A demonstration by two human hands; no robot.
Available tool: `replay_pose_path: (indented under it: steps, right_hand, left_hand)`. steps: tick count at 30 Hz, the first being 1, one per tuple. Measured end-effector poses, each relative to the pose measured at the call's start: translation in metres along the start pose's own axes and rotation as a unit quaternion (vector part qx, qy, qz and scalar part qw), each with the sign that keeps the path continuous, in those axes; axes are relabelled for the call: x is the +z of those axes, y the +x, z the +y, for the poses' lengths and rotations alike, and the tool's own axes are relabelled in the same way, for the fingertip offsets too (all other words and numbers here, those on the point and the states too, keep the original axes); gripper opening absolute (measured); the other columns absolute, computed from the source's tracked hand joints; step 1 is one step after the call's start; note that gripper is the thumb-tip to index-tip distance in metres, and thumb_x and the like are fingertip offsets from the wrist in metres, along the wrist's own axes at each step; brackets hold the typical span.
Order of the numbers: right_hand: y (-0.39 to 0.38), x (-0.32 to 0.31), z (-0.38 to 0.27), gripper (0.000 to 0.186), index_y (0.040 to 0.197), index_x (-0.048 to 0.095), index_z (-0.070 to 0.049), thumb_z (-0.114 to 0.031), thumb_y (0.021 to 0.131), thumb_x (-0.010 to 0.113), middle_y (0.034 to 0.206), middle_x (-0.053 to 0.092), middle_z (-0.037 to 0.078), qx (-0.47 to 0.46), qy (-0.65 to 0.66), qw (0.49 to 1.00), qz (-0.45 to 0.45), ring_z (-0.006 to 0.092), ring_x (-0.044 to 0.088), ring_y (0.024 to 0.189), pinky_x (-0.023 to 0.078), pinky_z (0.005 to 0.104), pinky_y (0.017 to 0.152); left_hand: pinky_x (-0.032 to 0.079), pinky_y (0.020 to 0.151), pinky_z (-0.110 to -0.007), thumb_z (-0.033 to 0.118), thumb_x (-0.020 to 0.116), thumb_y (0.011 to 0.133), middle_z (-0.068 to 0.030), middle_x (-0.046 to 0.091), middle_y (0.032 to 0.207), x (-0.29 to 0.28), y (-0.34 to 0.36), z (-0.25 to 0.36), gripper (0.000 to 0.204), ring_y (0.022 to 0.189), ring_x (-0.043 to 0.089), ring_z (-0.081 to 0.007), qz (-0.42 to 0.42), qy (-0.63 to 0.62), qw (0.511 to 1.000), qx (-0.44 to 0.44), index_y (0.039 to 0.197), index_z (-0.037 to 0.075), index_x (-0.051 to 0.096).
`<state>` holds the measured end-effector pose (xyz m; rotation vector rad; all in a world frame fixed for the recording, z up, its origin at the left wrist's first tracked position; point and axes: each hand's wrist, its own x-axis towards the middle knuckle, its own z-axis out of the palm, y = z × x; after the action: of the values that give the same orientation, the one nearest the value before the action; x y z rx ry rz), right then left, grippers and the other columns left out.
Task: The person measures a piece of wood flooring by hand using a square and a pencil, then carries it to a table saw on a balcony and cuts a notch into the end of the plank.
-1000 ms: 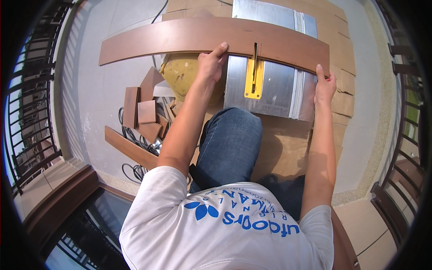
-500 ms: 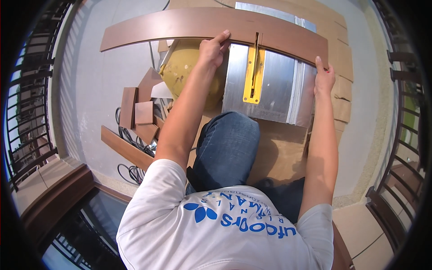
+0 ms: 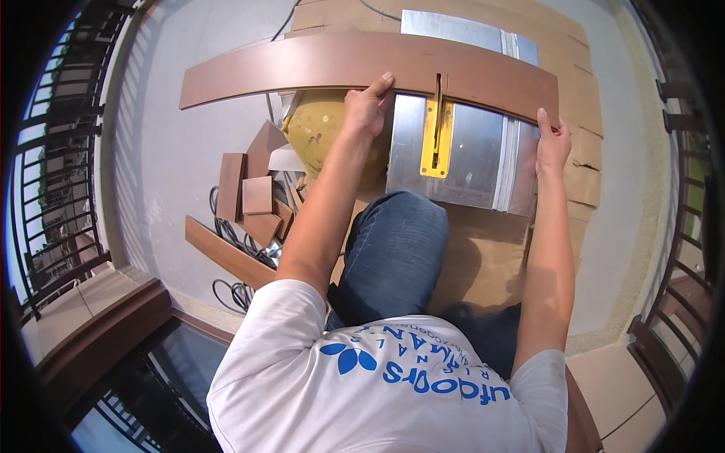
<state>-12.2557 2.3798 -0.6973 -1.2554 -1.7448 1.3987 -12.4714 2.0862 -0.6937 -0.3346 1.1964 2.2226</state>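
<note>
A long reddish-brown wooden plank (image 3: 317, 66) lies crosswise over the metal top of a table saw (image 3: 476, 143). A dark slit runs into the plank's near edge, in line with the saw blade (image 3: 438, 113), which stands in a yellow insert plate (image 3: 434, 160). My left hand (image 3: 368, 107) grips the near edge left of the blade, thumb on top and fingers partly hidden. At the right end, my right hand (image 3: 553, 142) pinches the near corner, its thumb also on the upper face.
A worn yellow rounded object (image 3: 321, 124) sits left of the saw. Wood offcuts (image 3: 257, 195), a narrow board (image 3: 226, 249) and black cable (image 3: 226, 219) lie on the floor. Cardboard (image 3: 581, 143) spreads under the saw. My bent knee (image 3: 400, 241) is close to its front edge. Railings stand at both sides.
Both hands have drawn the plank a little toward me across the saw top, covering more of the yellow plate. The whole view has also shifted slightly.
</note>
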Motion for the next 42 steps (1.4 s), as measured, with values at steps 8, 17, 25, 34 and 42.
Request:
replay_pose_path:
  steps: [8,17,25,34,42]
  right_hand:
    - [-0.019,-0.002,-0.005,0.062,0.129,0.057,0.006,-0.032,0.086,0.081,0.113,0.065,0.01,-0.006,0.034,0.999,0.007,0.0159,0.059,0.102,0.046,0.029,0.093]
    - [-0.028,-0.006,-0.005,0.062,0.128,0.057,0.006,-0.033,0.086,0.081,0.111,0.065,0.009,-0.006,0.041,0.999,0.013,0.015,0.059,0.1,0.047,0.028,0.091]
    - [-0.026,-0.009,0.004,0.065,0.128,0.057,0.006,-0.036,0.085,0.082,0.111,0.065,0.011,-0.009,0.046,0.999,0.012,0.015,0.059,0.1,0.047,0.0284,0.091]
    - [0.022,0.016,-0.015,0.07,0.129,0.057,0.007,-0.038,0.082,0.083,0.114,0.064,0.012,0.009,0.003,1.0,0.008,0.019,0.059,0.105,0.046,0.031,0.096]
    - [0.019,0.015,-0.009,0.067,0.13,0.057,0.007,-0.035,0.085,0.082,0.117,0.065,0.013,-0.002,-0.008,1.0,0.01,0.018,0.059,0.105,0.047,0.0305,0.094]
  left_hand:
    - [0.055,0.093,-0.035,0.001,0.073,0.088,-0.0085,0.069,0.102,-0.007,-0.009,-0.003,0.022,0.097,0.067,-0.0199,0.017,0.0,1.0,0.008,0.107,0.0,0.064]
    - [0.056,0.084,-0.029,0.004,0.072,0.09,-0.0033,0.068,0.099,-0.007,-0.021,-0.003,0.019,0.092,0.066,-0.0161,0.01,0.011,1.0,0.002,0.106,0.006,0.064]
    - [0.057,0.082,-0.029,0.003,0.071,0.09,-0.0049,0.069,0.099,-0.01,-0.023,-0.006,0.018,0.09,0.068,-0.017,0.013,0.003,1.0,0.005,0.106,0.004,0.064]
    - [0.057,0.083,-0.033,0.001,0.074,0.087,-0.0071,0.069,0.098,0.009,0.032,0.006,0.018,0.091,0.067,-0.0194,0.008,-0.011,1.0,0.014,0.102,0.002,0.065]
    - [0.058,0.086,-0.034,0.002,0.072,0.089,-0.0087,0.069,0.1,0.005,0.037,0.006,0.016,0.093,0.067,-0.0207,0.005,0.001,1.0,0.006,0.104,0.001,0.064]
